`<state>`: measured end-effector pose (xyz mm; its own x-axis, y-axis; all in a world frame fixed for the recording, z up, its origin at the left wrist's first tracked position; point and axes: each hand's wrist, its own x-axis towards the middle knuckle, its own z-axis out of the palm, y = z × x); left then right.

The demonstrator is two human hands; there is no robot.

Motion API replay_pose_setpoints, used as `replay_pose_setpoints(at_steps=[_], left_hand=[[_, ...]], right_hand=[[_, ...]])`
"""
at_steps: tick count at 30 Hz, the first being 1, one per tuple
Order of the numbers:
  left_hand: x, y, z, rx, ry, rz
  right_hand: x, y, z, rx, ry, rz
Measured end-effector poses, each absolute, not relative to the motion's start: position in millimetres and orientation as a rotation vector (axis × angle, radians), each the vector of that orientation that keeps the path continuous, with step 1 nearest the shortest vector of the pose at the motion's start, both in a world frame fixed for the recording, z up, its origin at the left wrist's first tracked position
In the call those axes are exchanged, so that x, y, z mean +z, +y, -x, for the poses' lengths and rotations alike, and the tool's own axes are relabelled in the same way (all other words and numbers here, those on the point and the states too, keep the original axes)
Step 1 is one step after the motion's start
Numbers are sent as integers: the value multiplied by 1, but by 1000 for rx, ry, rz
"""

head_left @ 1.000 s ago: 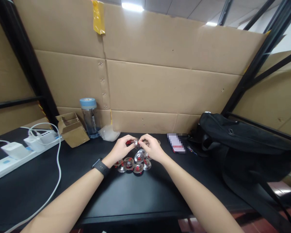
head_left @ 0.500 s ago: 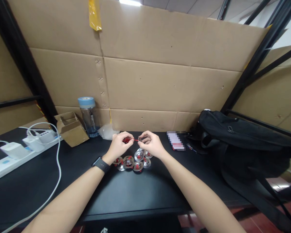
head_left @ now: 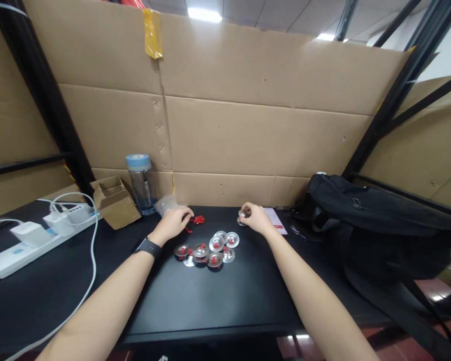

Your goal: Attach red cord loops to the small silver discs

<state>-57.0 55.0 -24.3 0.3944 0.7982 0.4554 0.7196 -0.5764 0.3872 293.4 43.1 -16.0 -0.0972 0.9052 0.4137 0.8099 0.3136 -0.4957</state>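
My left hand (head_left: 175,223) is closed in a pinch at the near end of a small bundle of red cords (head_left: 198,219). Part of the cord is hidden by its fingertips. To the right, my right hand (head_left: 257,219) grips a small silver finger cymbal (head_left: 244,214) by its edge, low over the table. Another metal disc (head_left: 242,221) shows just under it, partly covered. Between and in front of the hands lies a cluster of several finger cymbals (head_left: 216,244), some overlapping, with red cord loops through their centres.
A clear bottle with a blue lid (head_left: 141,185), an open cardboard box (head_left: 116,203) and a plastic bag (head_left: 167,203) stand behind on the left. A white power strip (head_left: 41,245) trails a cable. A phone (head_left: 275,220) and a black bag (head_left: 376,225) lie right.
My hands have moved apart. The right hand has gone right with a cymbal, and the red cord that stretched between the hands now lies bundled at my left fingertips.
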Motion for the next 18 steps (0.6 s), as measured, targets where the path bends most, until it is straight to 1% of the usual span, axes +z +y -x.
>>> replay_pose_setpoints(at_steps=[4, 7, 12, 18], left_hand=[[-20, 53, 72, 542, 1393, -2677], [-21, 50, 71, 427, 1336, -2654], [-23, 48, 62, 456, 1333, -2672], [-18, 42, 60, 545, 1631, -2589]], right_hand=[[-18, 43, -299, 188, -2039, 1582], [-21, 43, -301, 200, -2075, 1596], [-24, 45, -303, 217, -2122, 1575], [-23, 47, -302, 250, -2203, 1500]])
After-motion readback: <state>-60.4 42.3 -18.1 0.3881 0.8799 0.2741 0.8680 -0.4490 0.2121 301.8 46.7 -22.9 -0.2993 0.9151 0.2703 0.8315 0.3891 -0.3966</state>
